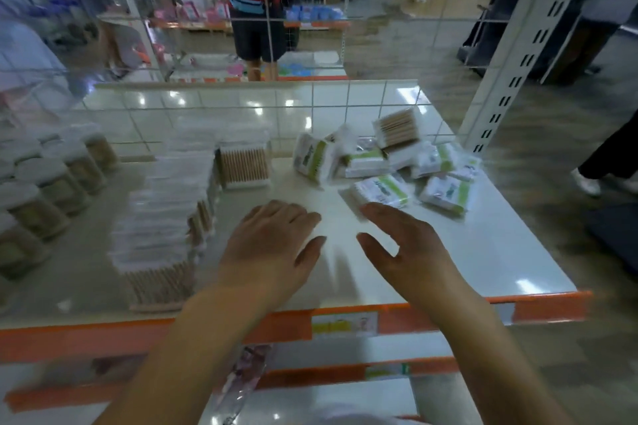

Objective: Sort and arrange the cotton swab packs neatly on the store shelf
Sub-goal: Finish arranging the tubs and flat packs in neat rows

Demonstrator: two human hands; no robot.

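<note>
On the shelf point(483, 252): green-labelled swab packs point(381, 193) lie jumbled at right; wooden-stick packs point(165, 217) stand rowed at left.
Left hand point(272, 241): grip released, fingers straight, holding nothing.
Right hand point(411, 245): grip released, fingertips at nearest green pack.

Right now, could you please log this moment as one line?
left hand open, over shelf | right hand open, fingertips at green-label pack | loose packs unsorted | stacked row left
</note>
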